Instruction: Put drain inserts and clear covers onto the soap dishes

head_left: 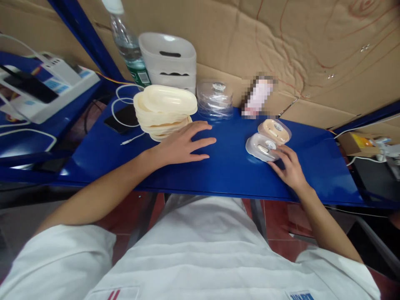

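My left hand (190,143) is over the blue table with its fingers spread and nothing in them. Just behind it is a stack of cream oval dishes (170,100), which look like soap dish parts. Farther right, my right hand (290,167) has thumb and fingers closed on the near right end of a white soap dish with a clear lid (261,146). A second lidded soap dish (275,130), peach-coloured inside, sits right behind the white one. Both rest on the table, and each lid carries a round label.
White slotted trays (168,60) are stacked at the back beside a water bottle (128,46). Clear lids (215,100) are piled to their right. A phone (123,118) and white cable lie at left, near a power strip (50,87). Cardboard (225,37) walls the back.
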### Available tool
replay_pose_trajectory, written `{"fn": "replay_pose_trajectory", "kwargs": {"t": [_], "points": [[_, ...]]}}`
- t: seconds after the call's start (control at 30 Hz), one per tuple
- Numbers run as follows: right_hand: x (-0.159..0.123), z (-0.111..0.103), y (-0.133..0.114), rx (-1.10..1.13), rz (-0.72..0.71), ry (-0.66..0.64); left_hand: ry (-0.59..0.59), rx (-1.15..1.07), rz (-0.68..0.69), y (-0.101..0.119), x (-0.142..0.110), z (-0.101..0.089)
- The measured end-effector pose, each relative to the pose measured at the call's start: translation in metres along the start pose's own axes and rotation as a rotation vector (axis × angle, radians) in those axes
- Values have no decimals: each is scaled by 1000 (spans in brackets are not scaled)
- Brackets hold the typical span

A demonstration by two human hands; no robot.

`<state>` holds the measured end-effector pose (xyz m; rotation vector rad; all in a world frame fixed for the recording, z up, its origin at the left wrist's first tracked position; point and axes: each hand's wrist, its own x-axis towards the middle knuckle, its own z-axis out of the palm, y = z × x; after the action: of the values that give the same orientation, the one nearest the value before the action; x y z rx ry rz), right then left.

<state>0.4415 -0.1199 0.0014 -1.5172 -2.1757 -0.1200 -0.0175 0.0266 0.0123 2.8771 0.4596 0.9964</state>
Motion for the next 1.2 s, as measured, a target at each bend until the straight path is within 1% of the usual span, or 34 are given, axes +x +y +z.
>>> {"fn": "replay_pose_trajectory", "kwargs": {"t": [0.1, 0.17, 0.23, 0.3, 0.37, 0.43, 0.5, 0.57, 0.63, 0.73, 0.83, 0.9, 0.97, 1.1, 1.2], "points": [[-6, -6, 24, -96, 31, 33, -13, 49, -23, 4, 3, -9], [-3, -8, 32, -145, 33, 35, 7, 121, -64, 5, 4, -21], [3, -10, 33, -194, 52, 30, 46, 226, -116, 2, 5, -39], [13, -10, 26, -217, 75, 49, 87, 304, -186, -6, 4, -59], [27, -9, 13, -188, 73, 77, 109, 320, -257, -18, 1, -77], [47, -4, -4, -120, 32, 65, 108, 292, -306, -33, -4, -90], [73, 3, -22, -46, -35, 25, 118, 237, -312, -49, -11, -98], [108, 14, -39, 16, -103, -21, 137, 173, -288, -61, -18, -100], [149, 28, -53, 50, -163, -66, 148, 142, -275, -68, -23, -99], [214, 52, -67, 59, -231, -91, 130, 141, -313, -68, -27, -96], [262, 74, -74, 58, -272, -92, 124, 132, -353, -64, -26, -94], [280, 85, -76, 58, -282, -112, 129, 113, -369, -61, -24, -94], [290, 92, -75, 63, -270, -148, 127, 98, -373, -59, -22, -93], [298, 102, -66, 88, -244, -216, 130, 60, -379, -49, -18, -97], [300, 106, -60, 96, -293, -227, 185, 38, -349, -36, -14, -98]]}}
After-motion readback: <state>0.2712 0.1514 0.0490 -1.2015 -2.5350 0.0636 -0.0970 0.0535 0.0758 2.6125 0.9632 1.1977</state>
